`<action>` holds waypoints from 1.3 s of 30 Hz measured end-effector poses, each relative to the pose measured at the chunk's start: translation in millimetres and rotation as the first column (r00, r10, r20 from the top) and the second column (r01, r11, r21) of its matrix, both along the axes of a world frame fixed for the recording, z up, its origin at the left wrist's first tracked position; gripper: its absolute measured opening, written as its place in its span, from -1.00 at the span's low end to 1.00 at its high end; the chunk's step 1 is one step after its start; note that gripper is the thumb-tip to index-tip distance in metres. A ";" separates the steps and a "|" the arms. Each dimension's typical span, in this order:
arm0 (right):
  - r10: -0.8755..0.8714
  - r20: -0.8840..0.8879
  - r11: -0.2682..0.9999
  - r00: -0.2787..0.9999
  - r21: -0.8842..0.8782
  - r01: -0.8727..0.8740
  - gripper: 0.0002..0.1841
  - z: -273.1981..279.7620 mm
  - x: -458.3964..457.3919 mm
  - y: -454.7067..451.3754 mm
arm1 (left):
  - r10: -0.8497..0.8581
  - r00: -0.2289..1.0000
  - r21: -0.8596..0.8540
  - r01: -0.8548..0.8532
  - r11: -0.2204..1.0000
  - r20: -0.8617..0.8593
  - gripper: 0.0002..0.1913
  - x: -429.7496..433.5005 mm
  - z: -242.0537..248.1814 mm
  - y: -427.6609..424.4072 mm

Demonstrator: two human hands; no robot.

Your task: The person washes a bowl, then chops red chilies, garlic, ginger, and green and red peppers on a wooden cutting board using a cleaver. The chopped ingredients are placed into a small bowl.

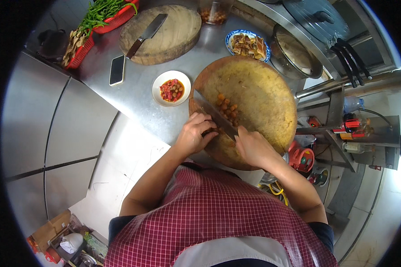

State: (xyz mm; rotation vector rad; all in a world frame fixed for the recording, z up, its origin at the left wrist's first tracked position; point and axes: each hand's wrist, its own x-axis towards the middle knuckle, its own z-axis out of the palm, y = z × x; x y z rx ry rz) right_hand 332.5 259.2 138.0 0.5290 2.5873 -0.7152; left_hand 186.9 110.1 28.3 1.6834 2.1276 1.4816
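Note:
My right hand [254, 147] grips the handle of a cleaver [214, 113], whose broad blade slants to the upper left across a round wooden chopping block [270, 90]. Close against the blade's near-left side, my left hand [195, 133] has its fingers curled down on a piece of brown food, mostly hidden beneath them. On the blade's other side lies a small heap of orange-brown diced food [226, 105]. A white bowl [156, 80] of chopped red chillies in reddish liquid [170, 91] stands just left of the block.
A second chopping block [180, 26] bears another cleaver [153, 26]. Near it lie a phone [117, 70] and red baskets [115, 21] with green chillies [102, 13]. A patterned plate of sliced food [249, 46] and a metal basin [297, 50] stand beyond my block. Bottles [352, 104] fill a right-hand shelf.

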 end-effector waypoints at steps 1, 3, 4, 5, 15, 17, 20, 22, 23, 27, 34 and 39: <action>0.002 -0.045 0.999 0.999 -0.038 -0.003 -0.77 -3.0 -2.9 -0.4 | -0.006 1.000 -0.014 0.006 1.000 0.003 -0.75 -0.2 -1.0 -0.4; -0.025 -0.078 0.999 0.997 -0.042 0.022 -0.77 -14.8 -12.8 -5.2 | -0.012 1.000 -0.037 0.013 0.999 0.011 -0.76 -0.2 -2.6 0.1; -0.030 -0.091 0.999 0.995 -0.030 0.027 -0.77 -17.7 -11.6 -4.0 | -0.011 1.000 -0.018 0.011 1.000 -0.008 -0.76 0.4 -2.5 0.1; -0.037 -0.123 0.999 0.992 -0.026 0.034 -0.77 -21.3 -11.4 -3.9 | -0.015 1.000 -0.021 0.014 1.000 -0.016 -0.76 0.5 -1.8 1.4; -0.119 -0.217 0.990 0.969 0.052 0.133 -0.75 8.9 14.3 -1.9 | 0.075 0.991 0.043 -0.070 0.997 -0.113 -0.73 12.1 13.5 3.7; -0.100 -0.203 0.992 0.974 0.050 0.112 -0.76 15.0 18.5 -2.8 | 0.121 0.989 0.064 -0.116 0.991 -0.086 -0.74 14.0 11.9 -1.1; -0.061 -0.130 0.997 0.990 0.048 0.068 -0.76 13.5 19.5 -3.1 | 0.120 0.992 0.049 -0.118 0.992 -0.044 -0.77 13.2 7.8 -3.2; -0.035 -0.098 0.998 0.995 0.048 0.039 -0.75 9.3 17.1 -3.3 | 0.101 0.994 0.045 -0.099 0.994 -0.039 -0.79 10.6 5.4 -1.7; -0.034 -0.084 0.999 0.996 0.028 0.036 -0.76 7.8 15.5 -3.6 | 0.092 0.995 0.042 -0.090 0.995 -0.044 -0.81 9.5 4.4 -0.4; -0.016 -0.061 1.000 0.998 -0.019 0.015 -0.75 11.6 11.8 -1.7 | 0.051 0.998 0.047 -0.049 0.998 -0.043 -0.88 6.3 -0.8 2.7; -0.102 -0.058 0.989 0.993 -0.115 0.095 -0.74 -4.9 -1.6 -8.0 | 0.016 0.999 0.037 -0.015 0.999 -0.028 -0.88 3.4 -13.3 5.3; -0.091 -0.210 0.995 0.973 -0.049 0.082 -0.75 -30.7 -8.7 -14.6 | -0.037 0.997 0.049 0.040 0.998 -0.067 -0.85 0.9 -5.2 6.6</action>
